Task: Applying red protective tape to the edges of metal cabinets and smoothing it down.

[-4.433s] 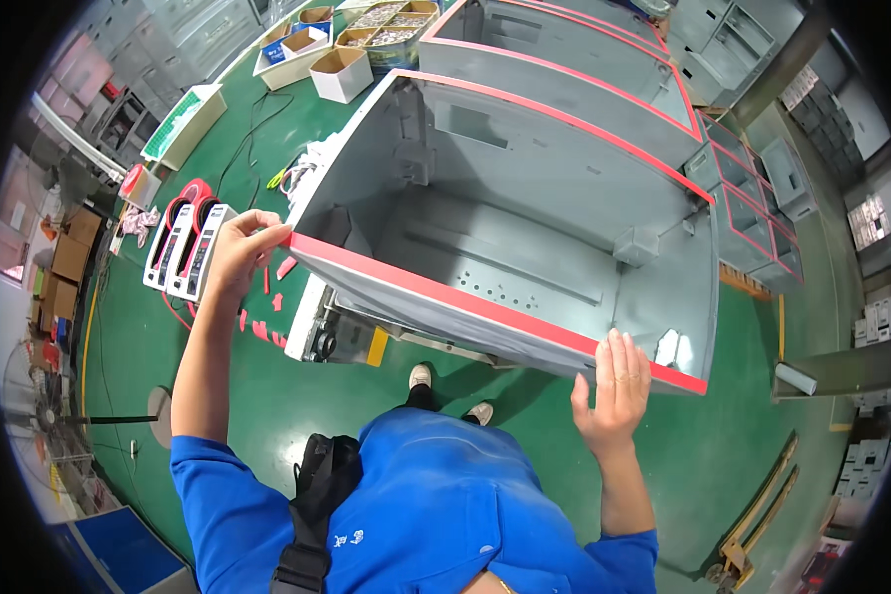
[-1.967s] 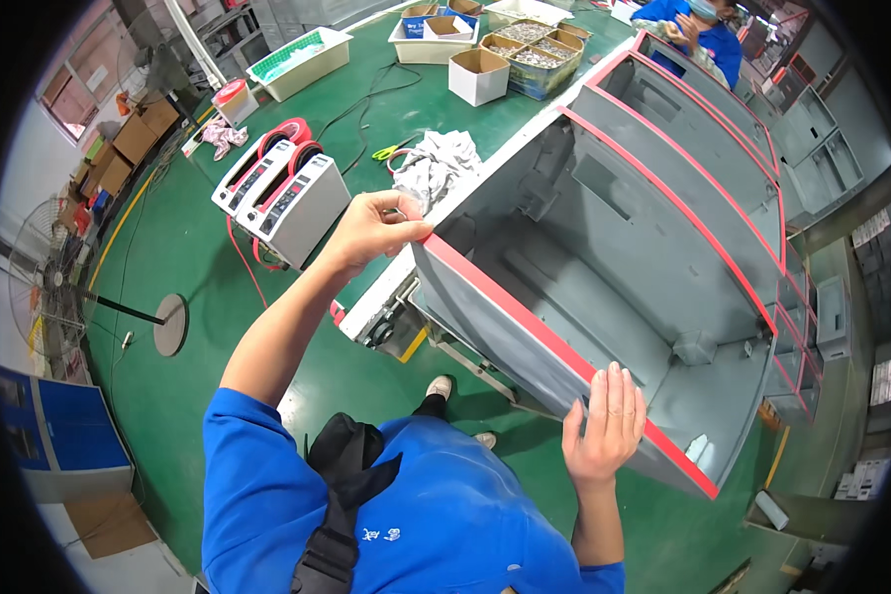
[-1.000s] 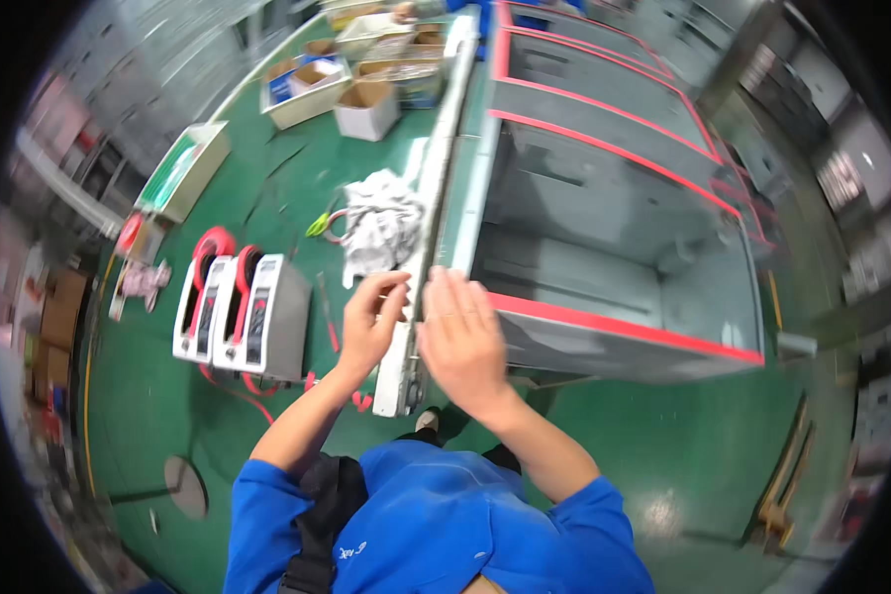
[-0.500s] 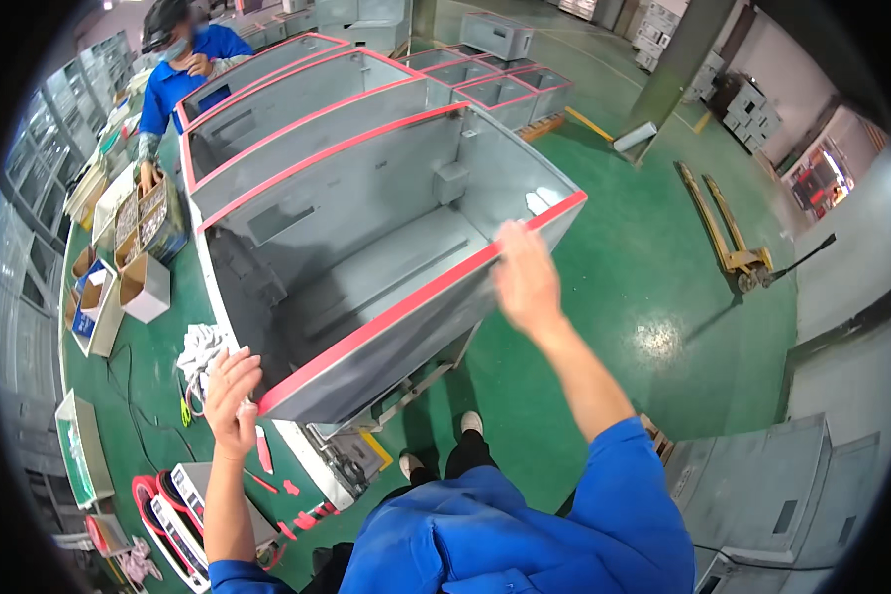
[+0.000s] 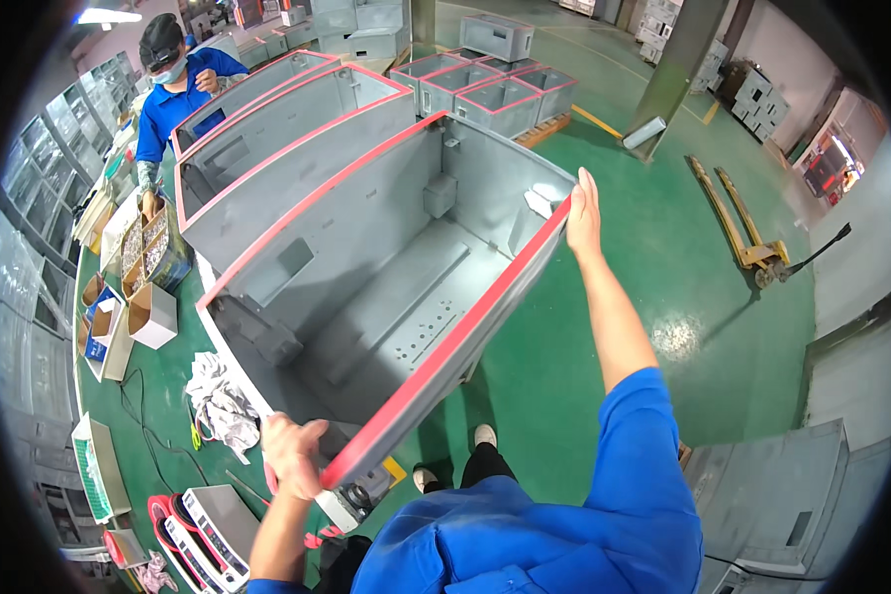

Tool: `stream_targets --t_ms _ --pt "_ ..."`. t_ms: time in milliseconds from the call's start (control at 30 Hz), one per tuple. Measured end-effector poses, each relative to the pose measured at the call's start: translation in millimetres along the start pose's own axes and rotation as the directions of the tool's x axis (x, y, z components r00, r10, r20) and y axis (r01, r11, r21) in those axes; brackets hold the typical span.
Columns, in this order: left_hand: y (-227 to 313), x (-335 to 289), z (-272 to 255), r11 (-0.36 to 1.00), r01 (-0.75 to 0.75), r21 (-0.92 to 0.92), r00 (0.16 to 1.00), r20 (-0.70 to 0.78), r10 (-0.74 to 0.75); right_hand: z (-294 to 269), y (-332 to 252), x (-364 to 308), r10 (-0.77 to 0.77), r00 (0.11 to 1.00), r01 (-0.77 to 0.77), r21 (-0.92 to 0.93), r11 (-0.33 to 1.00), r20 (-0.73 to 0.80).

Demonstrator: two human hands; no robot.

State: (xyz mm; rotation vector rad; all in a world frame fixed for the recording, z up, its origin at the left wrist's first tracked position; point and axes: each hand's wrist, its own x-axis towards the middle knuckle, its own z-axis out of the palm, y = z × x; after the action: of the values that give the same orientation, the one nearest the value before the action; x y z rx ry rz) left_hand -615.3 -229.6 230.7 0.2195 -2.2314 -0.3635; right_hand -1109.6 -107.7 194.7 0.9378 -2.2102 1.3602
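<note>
A large grey metal cabinet shell lies open side up in front of me, with pink-red strip along its rim. A row of small holes shows in its inner wall. My left hand is closed on its near left corner, thumb toward the rim. At the right corner, my right hand lies with straight fingers flat against the outside of the shell. Beyond it stand similar grey shells with the same pink-red rims.
A co-worker in blue reaches into bins of small parts at the far left. A crumpled white cloth and a white device lie on the green bench. A yellow pallet jack stands right; grey cabinets are near right.
The near shell has turned, its near left corner swinging toward me and its right end away. My left hand followed that corner; my right hand moved from the front rim to the right corner.
</note>
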Motion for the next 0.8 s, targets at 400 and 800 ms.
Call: stream_targets --t_ms 400,800 --pt "79.6 11.6 38.5 0.990 0.140 0.027 0.990 0.002 -0.140 -24.3 -61.0 -48.2 -0.313 0.935 0.323 -0.037 0.946 0.168" --pt "3.8 13.3 -12.8 0.982 -0.186 -0.035 0.954 0.234 0.189 -68.0 -253.3 -311.1 -0.494 0.848 0.376 0.435 0.818 0.194"
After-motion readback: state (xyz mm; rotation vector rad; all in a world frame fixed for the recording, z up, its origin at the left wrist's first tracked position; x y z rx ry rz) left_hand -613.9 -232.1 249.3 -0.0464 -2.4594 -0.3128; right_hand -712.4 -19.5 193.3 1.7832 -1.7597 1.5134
